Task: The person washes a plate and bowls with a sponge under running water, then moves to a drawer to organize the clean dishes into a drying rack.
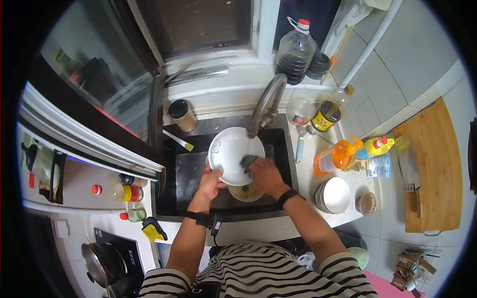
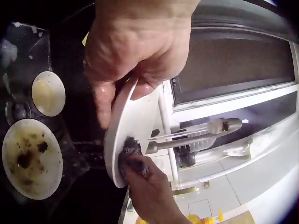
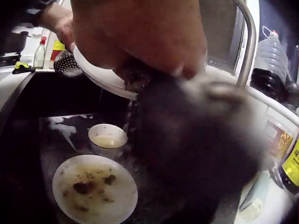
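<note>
My left hand (image 1: 211, 184) grips the rim of a white dish (image 1: 223, 156), fingers on its underside and thumb on the inner face. The dish is held tilted over the black sink (image 1: 186, 171), under the faucet (image 1: 252, 130). A dark scrubbing cloth (image 2: 132, 156) is bunched in my right hand (image 1: 268, 176), pressed against the inside of the dish. In the right wrist view a dark blur covers much of the cloth. Lower in the sink sit a small bowl (image 3: 107, 135) with cloudy liquid and a larger dish (image 3: 96, 186) with dark food scraps in yellowish liquid.
Stacked white bowls (image 1: 335, 195), an orange pump bottle (image 1: 333, 159) and a jar (image 1: 366, 203) stand on the right counter. A brush (image 1: 179, 140) lies across the sink's left edge. A lidded jar (image 1: 182, 116) stands behind it. An open window frame (image 1: 94, 107) juts in at left.
</note>
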A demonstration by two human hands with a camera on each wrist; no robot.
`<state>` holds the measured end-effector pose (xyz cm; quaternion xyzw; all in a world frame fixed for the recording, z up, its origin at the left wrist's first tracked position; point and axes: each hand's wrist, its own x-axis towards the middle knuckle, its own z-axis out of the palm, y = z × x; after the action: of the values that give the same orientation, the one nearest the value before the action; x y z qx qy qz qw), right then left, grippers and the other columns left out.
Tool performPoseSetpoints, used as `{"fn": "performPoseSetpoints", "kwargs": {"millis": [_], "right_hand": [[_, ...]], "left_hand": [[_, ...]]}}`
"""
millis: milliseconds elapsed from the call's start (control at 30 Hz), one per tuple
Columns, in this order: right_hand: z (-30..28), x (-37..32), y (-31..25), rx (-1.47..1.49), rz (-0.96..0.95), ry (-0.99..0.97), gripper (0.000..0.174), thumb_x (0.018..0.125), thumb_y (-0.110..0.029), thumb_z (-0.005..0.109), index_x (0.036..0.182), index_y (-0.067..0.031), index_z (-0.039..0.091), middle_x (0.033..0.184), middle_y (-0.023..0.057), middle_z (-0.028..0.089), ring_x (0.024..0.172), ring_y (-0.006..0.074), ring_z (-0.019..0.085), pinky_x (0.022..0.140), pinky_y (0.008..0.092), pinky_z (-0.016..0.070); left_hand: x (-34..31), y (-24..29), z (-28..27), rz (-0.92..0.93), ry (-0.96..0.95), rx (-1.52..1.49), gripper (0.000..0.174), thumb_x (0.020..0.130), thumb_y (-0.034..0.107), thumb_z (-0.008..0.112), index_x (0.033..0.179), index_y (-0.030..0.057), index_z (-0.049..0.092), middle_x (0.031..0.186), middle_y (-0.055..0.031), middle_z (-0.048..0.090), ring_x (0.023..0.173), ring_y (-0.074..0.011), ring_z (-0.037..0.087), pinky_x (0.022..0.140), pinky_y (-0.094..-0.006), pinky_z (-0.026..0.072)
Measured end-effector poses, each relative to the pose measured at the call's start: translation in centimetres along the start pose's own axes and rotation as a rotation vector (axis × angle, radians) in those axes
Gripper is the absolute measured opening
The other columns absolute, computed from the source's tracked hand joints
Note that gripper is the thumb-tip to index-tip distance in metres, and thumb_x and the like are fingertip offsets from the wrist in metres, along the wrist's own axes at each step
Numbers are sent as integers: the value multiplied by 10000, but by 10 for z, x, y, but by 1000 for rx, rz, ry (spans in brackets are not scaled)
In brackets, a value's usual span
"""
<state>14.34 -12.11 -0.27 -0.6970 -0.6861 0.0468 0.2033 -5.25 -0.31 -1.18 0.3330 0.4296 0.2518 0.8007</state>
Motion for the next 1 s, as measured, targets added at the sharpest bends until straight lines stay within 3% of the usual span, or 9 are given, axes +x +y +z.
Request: {"fn": "performPoseSetpoints", "kwargs": {"millis": [133, 233, 300, 333, 433, 533, 667, 733, 1000], "right_hand": [[9, 11, 9, -141, 51, 72, 324, 704, -191, 668, 998, -83, 589, 1026, 95, 555, 1026, 286, 538, 891, 429, 407], [14, 3, -19, 53, 80, -19, 296, 700, -156, 648, 973, -61, 581, 940, 117, 578, 897, 310, 574, 783, 415, 454], [12, 2, -55, 237, 158, -101, 318, 703, -176, 675, 994, -82, 587, 1086, 114, 550, 1009, 291, 548, 871, 418, 421], [21, 1, -63, 298, 78, 55, 344, 723, -187, 660, 1045, -96, 580, 1106, 108, 551, 1029, 282, 547, 888, 454, 412], [9, -5, -58, 202, -23, 12, 429, 724, -175, 656, 1136, -110, 555, 1129, 83, 545, 1099, 288, 511, 933, 501, 370], [2, -11, -14, -1, -68, -147, 497, 758, -207, 638, 1230, -121, 511, 1193, 79, 517, 1200, 314, 437, 992, 537, 305], [-8, 1, 15, -223, -12, -166, 502, 818, -263, 595, 1283, -114, 475, 1292, 115, 452, 1266, 347, 367, 1051, 516, 255], [-5, 11, 11, -211, 4, -132, 469, 859, -283, 560, 1278, -93, 465, 1328, 158, 414, 1261, 366, 374, 1054, 497, 274], [23, 26, -42, 627, 68, -227, 485, 878, -257, 554, 1309, -59, 453, 1370, 197, 380, 1260, 367, 380, 1055, 400, 313]], "left_hand": [[-3, 3, 6, -15, 4, -6, 456, 739, -36, 461, 1179, 80, 480, 957, -109, 615, 762, -235, 661, 504, -343, 569], [0, -3, 16, -2, 95, -116, 446, 732, -37, 473, 1154, 105, 496, 917, -87, 609, 664, -202, 630, 447, -322, 513], [11, -19, 12, 11, 96, -211, 429, 730, -33, 482, 1129, 124, 504, 887, -71, 601, 602, -186, 593, 416, -314, 465], [13, -20, 11, -52, 182, -155, 413, 733, -24, 488, 1110, 143, 497, 855, -64, 589, 541, -190, 539, 389, -308, 403], [3, -18, 12, -64, 197, -238, 470, 742, -15, 467, 1176, 166, 464, 864, -52, 551, 548, -143, 502, 403, -276, 428], [-14, 3, 20, -72, 247, -207, 442, 724, -25, 499, 1146, 101, 464, 859, -85, 599, 539, -176, 565, 495, -363, 544], [-5, 2, -13, -177, -81, 134, 512, 733, 11, 475, 1239, 76, 432, 974, -92, 602, 793, -258, 652, 689, -433, 559], [-14, 7, -2, -206, -97, 130, 527, 726, 0, 475, 1244, 81, 433, 965, -90, 598, 785, -251, 647, 672, -424, 563], [-5, -9, 0, -270, -191, 218, 592, 748, -31, 471, 1311, 113, 354, 1046, -106, 575, 827, -256, 643, 661, -420, 570]]}}
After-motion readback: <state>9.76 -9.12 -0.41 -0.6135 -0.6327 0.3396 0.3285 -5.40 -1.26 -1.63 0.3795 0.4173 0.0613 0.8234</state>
